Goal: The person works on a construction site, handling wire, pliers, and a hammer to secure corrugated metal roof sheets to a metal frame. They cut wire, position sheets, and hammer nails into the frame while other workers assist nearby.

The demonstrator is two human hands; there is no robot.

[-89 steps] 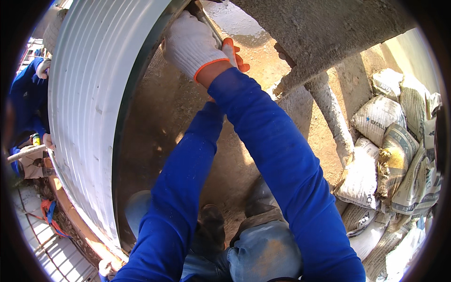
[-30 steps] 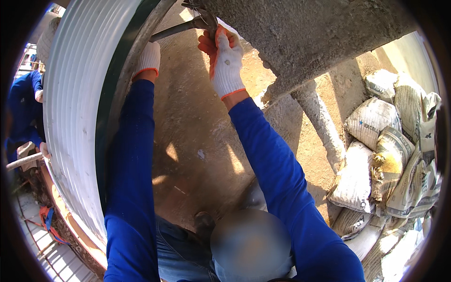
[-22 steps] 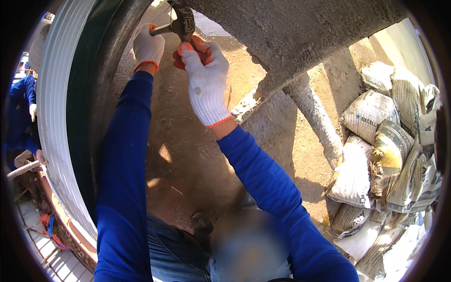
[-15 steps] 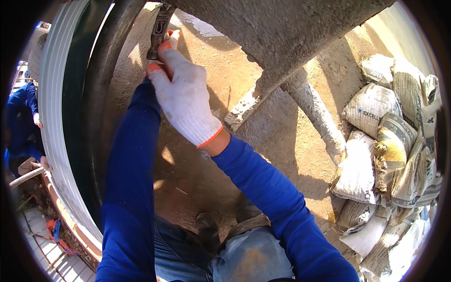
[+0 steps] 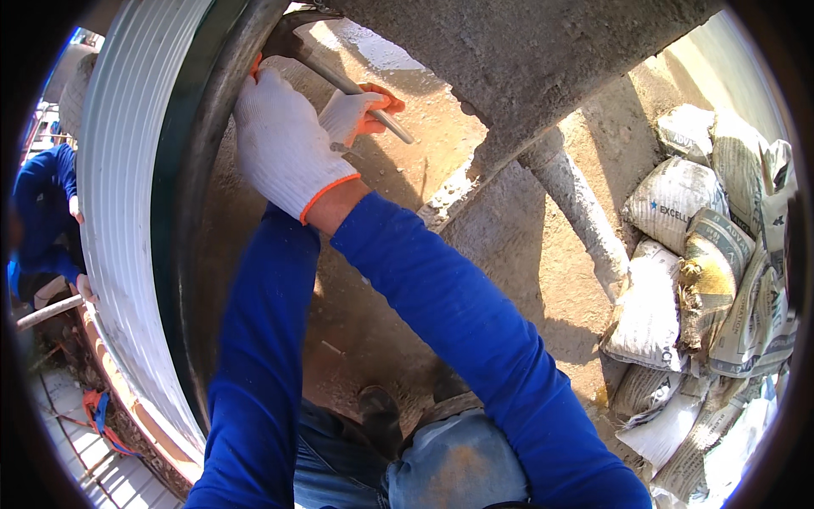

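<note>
My right hand (image 5: pixel 288 140), in a white knit glove with orange fingertips and cuff, presses against the dark curved metal rim (image 5: pixel 222 93) at the upper left. Its fingers are mostly hidden behind the glove's back. Just beyond it my left hand (image 5: pixel 346 117), gloved alike, has its orange fingers curled about a grey metal rod (image 5: pixel 341 81). The rod slants down to the right from a dark metal piece (image 5: pixel 284 38) beside the rim. My left forearm passes beneath the right wrist, so that wrist is hidden.
A rough concrete-coated slab (image 5: pixel 543 76) overhangs the top, with a slanted support (image 5: pixel 581 204) below. Stacked cement-type bags (image 5: pixel 674 204) fill the right. White corrugated sheeting (image 5: pixel 127 212) curves along the left. Another person in blue (image 5: pixel 42 212) crouches beyond it.
My right hand has moved left onto the dark rim. The left hand, hidden before, now shows on the rod. The dark metal piece has turned and its rod has come into view.
</note>
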